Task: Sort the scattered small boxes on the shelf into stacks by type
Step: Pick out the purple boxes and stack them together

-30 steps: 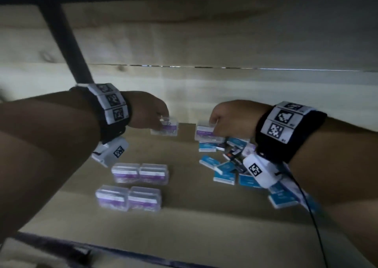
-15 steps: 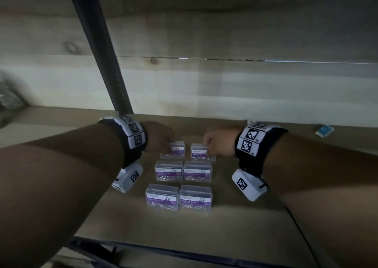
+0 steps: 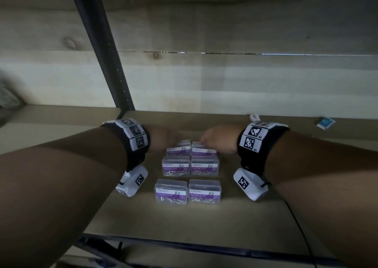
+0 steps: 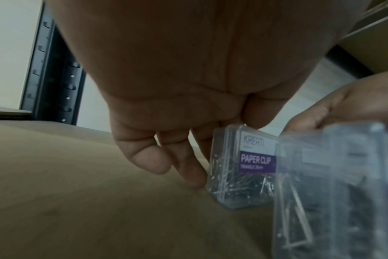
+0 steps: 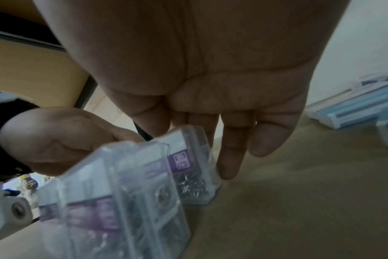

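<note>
Six clear paper clip boxes with purple labels stand on the shelf (image 3: pixel 245 216) in two columns. My left hand (image 3: pixel 163 139) holds the back-left box (image 3: pixel 177 151). In the left wrist view its thumb (image 4: pixel 257 112) lies on the box (image 4: pixel 244 166) and the fingers (image 4: pixel 188 168) run down its left side to the shelf. My right hand (image 3: pixel 218 140) holds the back-right box (image 3: pixel 204 151). In the right wrist view that box (image 5: pixel 188 166) sits between thumb (image 5: pixel 148 115) and fingers (image 5: pixel 230 157). Both boxes rest on the shelf.
A black shelf upright (image 3: pixel 114 83) rises at the back left before the pale wooden back wall. A blue box (image 3: pixel 325 122) and a small white item (image 3: pixel 254 117) lie at the back right. Blue and white boxes (image 5: pixel 354 113) lie right of my right hand. The shelf's dark front rail (image 3: pixel 184 245) is near.
Each hand carried a paper clip box away from the scattered blue boxes and set it down as a back row behind the other boxes. Over the last half second the hands barely moved.
</note>
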